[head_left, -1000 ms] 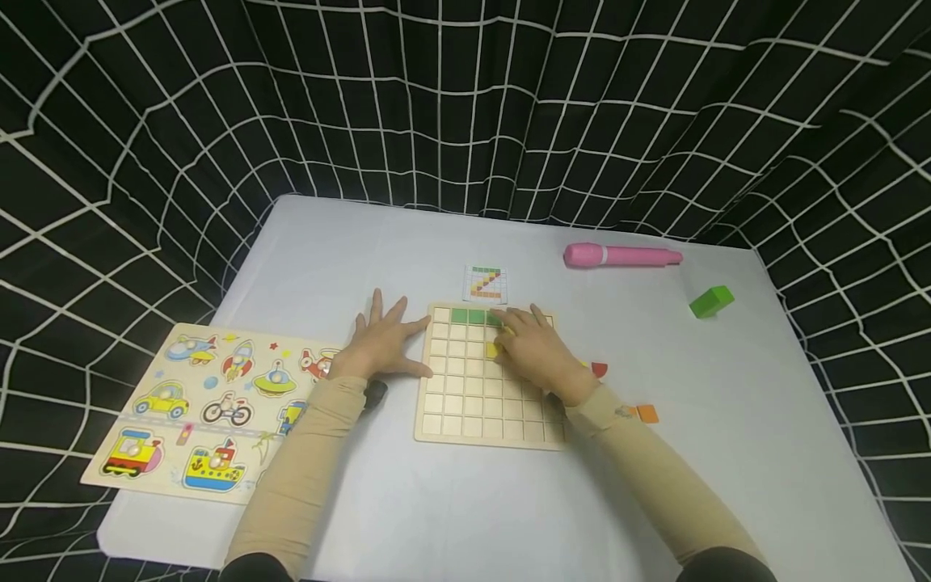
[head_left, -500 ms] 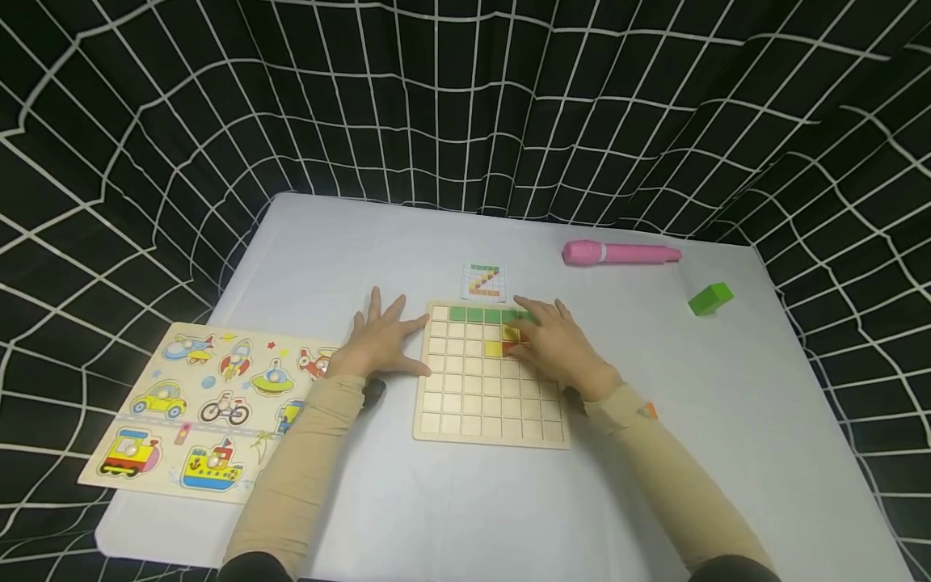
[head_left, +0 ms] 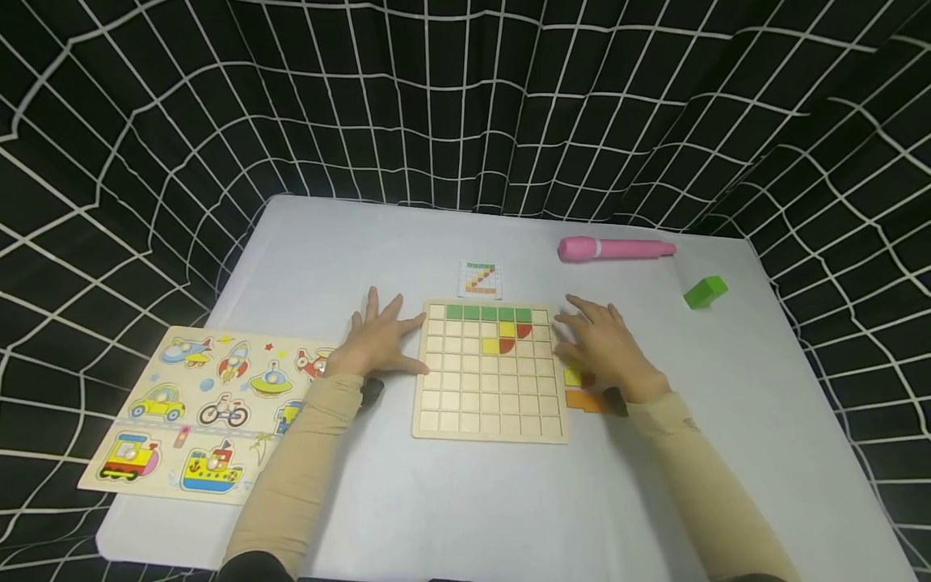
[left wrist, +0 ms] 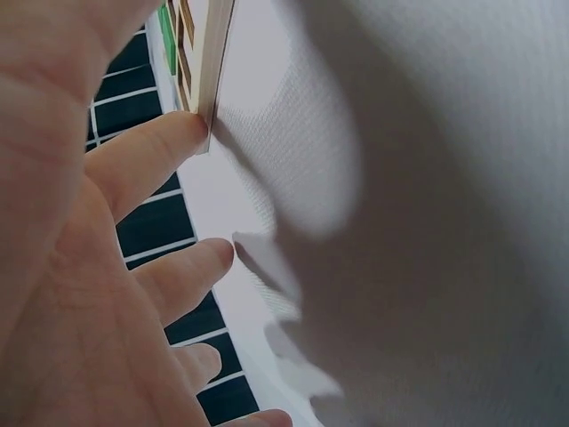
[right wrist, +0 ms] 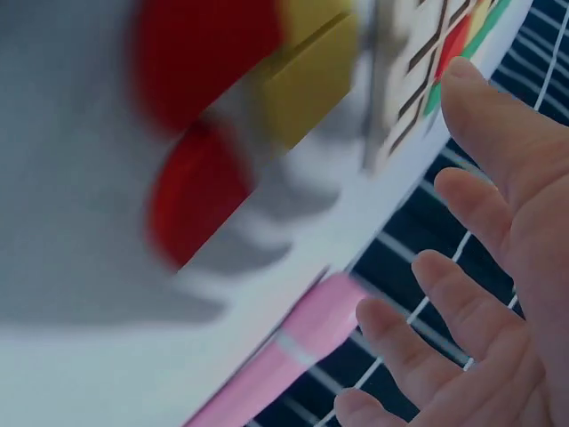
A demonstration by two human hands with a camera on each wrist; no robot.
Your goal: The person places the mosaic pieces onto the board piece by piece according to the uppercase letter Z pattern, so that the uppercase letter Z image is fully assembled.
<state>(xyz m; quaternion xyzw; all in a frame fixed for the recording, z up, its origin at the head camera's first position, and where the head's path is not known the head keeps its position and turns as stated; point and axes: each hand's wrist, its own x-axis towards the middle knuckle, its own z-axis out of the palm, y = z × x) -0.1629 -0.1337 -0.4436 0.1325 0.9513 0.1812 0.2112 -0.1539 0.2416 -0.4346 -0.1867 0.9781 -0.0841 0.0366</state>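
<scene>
A square wooden grid board (head_left: 465,396) lies mid-table. Green tiles (head_left: 489,313) form a row along its top, with yellow squares (head_left: 507,330) and red quarter-circle tiles (head_left: 524,331) below. My left hand (head_left: 378,338) has its fingers spread, thumb and index fingertip at the board's left edge. Just off the right edge is my right hand (head_left: 604,343), fingers extended and holding nothing. Loose yellow tiles (right wrist: 307,80) and red quarter-circle tiles (right wrist: 200,200) lie near it in the right wrist view. Orange tiles (head_left: 585,401) lie by its wrist, partly hidden.
Behind the board lies a small pattern card (head_left: 480,280). A pink stick-like object (head_left: 618,249) and a green block (head_left: 704,293) lie at the back right. The vehicle puzzle board (head_left: 170,444) occupies the left side, partly under the left forearm.
My right hand has moved off the board to the right, uncovering the yellow and red tiles and the end of the green row. The left hand has stayed at the board's edge.
</scene>
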